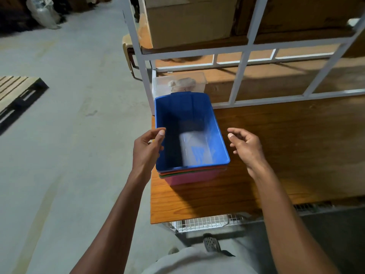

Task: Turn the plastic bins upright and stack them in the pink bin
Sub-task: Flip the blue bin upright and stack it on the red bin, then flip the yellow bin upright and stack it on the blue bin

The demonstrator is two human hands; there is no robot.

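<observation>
A blue bin (189,115) stands upright on top of a nested stack at the left end of the wooden table (276,145). Under its rim show thin orange and green rims, and the pink bin (193,177) holds them all at the bottom. My left hand (148,147) is at the blue bin's left rim, thumb at the edge, fingers loosely apart. My right hand (246,147) hovers just right of the bin, apart from it, fingers curled and spread. Neither hand holds anything.
A clear plastic container (160,84) with a crumpled cloth inside stands behind the stack. A white metal frame (240,76) and cardboard boxes (187,20) rise at the back. Concrete floor and a wooden pallet (17,91) lie to the left.
</observation>
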